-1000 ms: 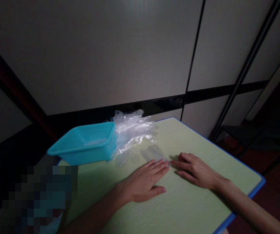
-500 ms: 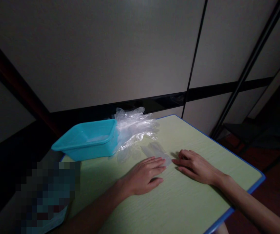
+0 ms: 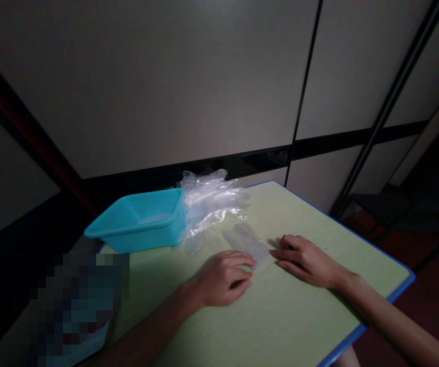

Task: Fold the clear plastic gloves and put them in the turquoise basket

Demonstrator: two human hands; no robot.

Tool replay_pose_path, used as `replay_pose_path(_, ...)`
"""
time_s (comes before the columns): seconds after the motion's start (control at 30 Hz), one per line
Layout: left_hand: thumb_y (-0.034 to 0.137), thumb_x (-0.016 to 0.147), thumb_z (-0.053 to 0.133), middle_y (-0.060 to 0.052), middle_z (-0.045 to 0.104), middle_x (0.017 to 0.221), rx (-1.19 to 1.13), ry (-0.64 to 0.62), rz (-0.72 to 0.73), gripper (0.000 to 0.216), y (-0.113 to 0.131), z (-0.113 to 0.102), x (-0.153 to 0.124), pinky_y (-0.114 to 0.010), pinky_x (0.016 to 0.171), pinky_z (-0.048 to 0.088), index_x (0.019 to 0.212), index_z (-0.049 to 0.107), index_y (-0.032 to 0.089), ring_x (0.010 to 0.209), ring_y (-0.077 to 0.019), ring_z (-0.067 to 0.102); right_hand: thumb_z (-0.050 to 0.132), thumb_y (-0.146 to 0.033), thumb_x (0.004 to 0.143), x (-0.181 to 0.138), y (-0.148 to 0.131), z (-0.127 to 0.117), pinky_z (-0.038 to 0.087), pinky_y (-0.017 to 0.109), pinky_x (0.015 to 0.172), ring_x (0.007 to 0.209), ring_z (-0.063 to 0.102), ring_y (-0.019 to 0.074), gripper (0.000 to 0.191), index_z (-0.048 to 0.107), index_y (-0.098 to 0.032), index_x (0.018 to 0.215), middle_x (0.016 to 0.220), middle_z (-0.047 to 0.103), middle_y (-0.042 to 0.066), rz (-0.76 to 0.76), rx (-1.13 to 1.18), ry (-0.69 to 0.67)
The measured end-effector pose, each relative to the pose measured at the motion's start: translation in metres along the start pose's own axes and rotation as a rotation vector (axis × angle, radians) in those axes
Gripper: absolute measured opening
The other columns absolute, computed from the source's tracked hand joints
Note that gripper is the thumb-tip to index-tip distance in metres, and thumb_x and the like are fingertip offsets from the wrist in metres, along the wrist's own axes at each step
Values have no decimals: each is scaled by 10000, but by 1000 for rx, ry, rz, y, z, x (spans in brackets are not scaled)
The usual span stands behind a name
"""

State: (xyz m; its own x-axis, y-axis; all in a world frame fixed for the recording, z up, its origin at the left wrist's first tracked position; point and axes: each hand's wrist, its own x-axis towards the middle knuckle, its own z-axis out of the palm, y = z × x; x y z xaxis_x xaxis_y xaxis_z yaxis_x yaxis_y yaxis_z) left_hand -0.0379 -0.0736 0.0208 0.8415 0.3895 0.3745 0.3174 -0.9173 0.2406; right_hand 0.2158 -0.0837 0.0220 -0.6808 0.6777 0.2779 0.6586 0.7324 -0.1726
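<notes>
A folded clear plastic glove (image 3: 250,241) lies flat on the green tabletop between my hands. My left hand (image 3: 225,278) rests palm down at its near left edge, fingers loosely bent and fingertips at the plastic. A small gap shows between its thumb and forefinger, and I see nothing gripped there. On the right, my right hand (image 3: 305,260) lies on the table. Its forefinger reaches the glove's right corner, while the other fingers are partly bent and hold nothing visible. Farther back, a loose pile of clear plastic gloves (image 3: 215,199) leans against a turquoise basin (image 3: 139,239).
The green table (image 3: 280,316) has a blue edge. Whitish folded material (image 3: 154,218) shows inside the basin. A pixelated object (image 3: 85,311) is at the lower left. Behind the table stand pale panels (image 3: 189,92) with a dark band, and a dark chair (image 3: 399,214) is at the right.
My left hand has drawn slightly back toward the left, its fingers bending from flat to curled, uncovering more of the folded glove. The right hand has stayed in place.
</notes>
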Motion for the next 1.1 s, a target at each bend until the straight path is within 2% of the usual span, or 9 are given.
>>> replay_pose_path(0.13, 160, 796, 463, -66, 598, 1076, 36, 33, -100, 201, 0, 1, 2, -326, 906, 403, 930, 613, 155, 1043, -174, 514, 391, -306, 877, -1, 0, -1, 424, 337, 704, 783, 499, 181, 309, 572, -167, 1086, 848, 519, 84, -11, 17, 26)
replay_pose_path(0.27, 124, 791, 441, -61, 559, 1157, 71, 30, -152, 308, 0, 4, 4, -334, 946, 374, 1075, 554, 164, 1098, -168, 477, 387, -262, 877, -4, -3, -1, 453, 343, 770, 885, 522, 188, 300, 554, -159, 1103, 988, 534, 115, -55, 98, 66)
replay_pose_path(0.43, 125, 800, 426, -49, 583, 1112, 85, 17, -167, 277, 0, 6, 5, -330, 931, 385, 1025, 579, 173, 1065, -170, 497, 394, -247, 874, 0, -12, -1, 432, 350, 882, 1074, 478, 195, 315, 528, -148, 1141, 1175, 496, 134, -176, 199, -7)
replay_pose_path(0.53, 119, 799, 427, -46, 589, 1094, 92, 11, -166, 261, 0, 6, 5, -318, 927, 384, 1002, 583, 171, 1050, -168, 504, 397, -269, 875, 4, -16, -1, 410, 357, 920, 1139, 434, 201, 342, 507, -130, 1168, 1243, 454, 148, -187, 217, -78)
replay_pose_path(1.0, 114, 786, 441, -42, 581, 1109, 78, 12, -169, 259, 0, 7, 6, -316, 941, 372, 992, 585, 176, 1064, -167, 493, 387, -302, 883, 6, -15, 1, 409, 362, 925, 1131, 449, 200, 385, 463, -134, 1221, 1267, 447, 137, -164, 218, -128)
replay_pose_path(1.1, 111, 793, 438, -42, 579, 1110, 85, 9, -170, 269, -1, 7, 6, -314, 933, 374, 1004, 589, 180, 1058, -166, 495, 391, -316, 884, 8, -15, 0, 368, 388, 959, 1145, 429, 202, 393, 459, -138, 1227, 1253, 460, 135, -184, 184, -126)
